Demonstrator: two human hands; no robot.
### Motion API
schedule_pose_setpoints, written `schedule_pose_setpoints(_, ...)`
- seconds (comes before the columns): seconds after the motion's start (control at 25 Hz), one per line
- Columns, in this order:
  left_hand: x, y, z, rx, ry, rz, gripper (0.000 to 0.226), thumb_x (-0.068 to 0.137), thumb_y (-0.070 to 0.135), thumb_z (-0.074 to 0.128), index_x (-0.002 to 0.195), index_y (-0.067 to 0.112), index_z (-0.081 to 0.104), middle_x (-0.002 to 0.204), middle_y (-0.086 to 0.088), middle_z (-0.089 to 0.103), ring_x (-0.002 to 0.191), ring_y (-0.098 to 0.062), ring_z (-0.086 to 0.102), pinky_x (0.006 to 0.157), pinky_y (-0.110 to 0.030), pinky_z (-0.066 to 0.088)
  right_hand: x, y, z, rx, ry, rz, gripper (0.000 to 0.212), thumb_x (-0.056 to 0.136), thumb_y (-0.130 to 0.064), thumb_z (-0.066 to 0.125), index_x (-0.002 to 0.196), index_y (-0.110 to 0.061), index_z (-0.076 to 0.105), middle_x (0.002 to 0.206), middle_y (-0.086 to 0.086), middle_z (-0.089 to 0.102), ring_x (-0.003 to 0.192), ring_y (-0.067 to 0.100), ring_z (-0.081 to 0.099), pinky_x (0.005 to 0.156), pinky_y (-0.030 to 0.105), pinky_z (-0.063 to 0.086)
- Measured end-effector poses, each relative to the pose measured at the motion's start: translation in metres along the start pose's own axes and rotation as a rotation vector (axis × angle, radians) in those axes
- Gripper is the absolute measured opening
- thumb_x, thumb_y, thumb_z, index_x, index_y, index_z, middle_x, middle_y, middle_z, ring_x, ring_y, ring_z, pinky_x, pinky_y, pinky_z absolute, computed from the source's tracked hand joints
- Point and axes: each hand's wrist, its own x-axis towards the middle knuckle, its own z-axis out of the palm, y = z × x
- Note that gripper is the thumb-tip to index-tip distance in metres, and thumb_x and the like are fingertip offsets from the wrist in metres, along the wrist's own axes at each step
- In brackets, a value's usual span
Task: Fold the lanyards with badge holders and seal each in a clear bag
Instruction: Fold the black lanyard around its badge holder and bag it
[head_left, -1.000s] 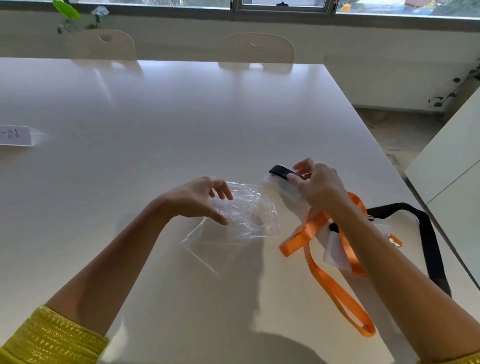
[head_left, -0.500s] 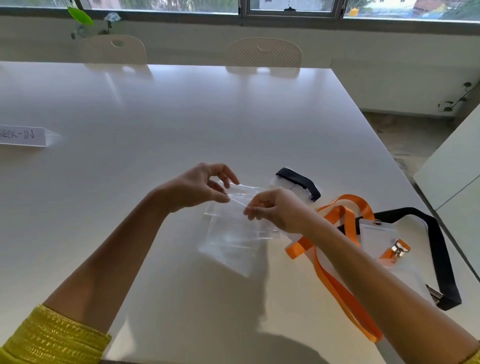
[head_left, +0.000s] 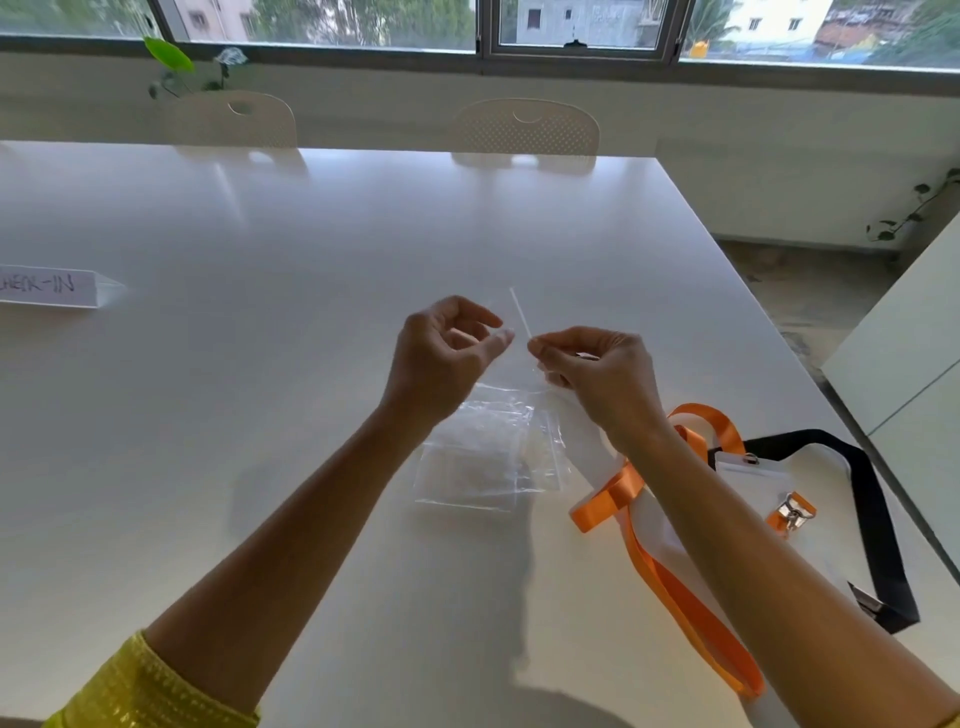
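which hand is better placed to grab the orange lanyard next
Right. The right hand hangs just above the orange lanyard, which lies beside and under that forearm. The left hand is farther off, across the clear bags. Both hands pinch a thin clear strip now.

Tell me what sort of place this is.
Probably an office meeting room set up for event registration: a large white table with chairs along its far side under a window, a folded card reading CHECK-IN, and lanyards with a badge holder.

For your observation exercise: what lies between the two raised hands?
In the head view, a thin white strip rises between the left hand and right hand.
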Motion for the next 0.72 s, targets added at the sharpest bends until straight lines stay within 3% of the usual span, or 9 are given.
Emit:
schedule_pose_setpoints(0.2,-0.006,-0.001,0.021,-0.302,-0.062,-0.179,0.02,0.087,0.02,0.074,0.098,0.004,0.069,0.091,-0.013,0.075,0.082,-0.024,0.076,0.072,-0.033,0.062,-0.001,0.002,0.008,-0.126,0.053,-0.163,0.021,0.078,-0.033,0.078,0.09,-0.017,0.08,0.079,-0.007,0.076,0.071,0.006,0.071,0.07,0.019,0.057)
schedule_pose_setpoints(0.32,-0.006,-0.001,0.021,-0.365,-0.1,-0.183,0.022,0.087,0.018,0.073,0.099,0.0,0.071,0.092,-0.017,0.075,0.084,-0.027,0.076,0.075,-0.037,0.062,0.0,0.004,0.006,-0.124,0.039,-0.145,0.02,0.075,-0.033,0.081,0.087,-0.016,0.079,0.077,-0.007,0.076,0.071,0.007,0.072,0.071,0.019,0.058)
schedule_pose_setpoints(0.52,-0.005,-0.002,0.015,-0.516,-0.217,-0.285,0.016,0.091,0.018,0.066,0.096,0.006,0.073,0.089,-0.013,0.075,0.09,-0.031,0.074,0.082,-0.04,0.061,0.0,0.001,-0.001,-0.015,-0.1,-0.057,0.038,0.063,-0.048,0.077,0.083,-0.016,0.077,0.079,0.002,0.075,0.075,0.019,0.072,0.076,0.031,0.059)
schedule_pose_setpoints(0.72,-0.005,-0.005,0.012,-0.547,-0.19,-0.296,0.014,0.095,0.012,0.061,0.103,0.007,0.072,0.098,-0.013,0.076,0.093,-0.03,0.074,0.081,-0.035,0.061,0.001,0.0,-0.001,-0.011,-0.118,-0.071,0.033,0.073,-0.043,0.073,0.092,-0.017,0.077,0.084,-0.001,0.076,0.077,0.016,0.072,0.077,0.027,0.059)
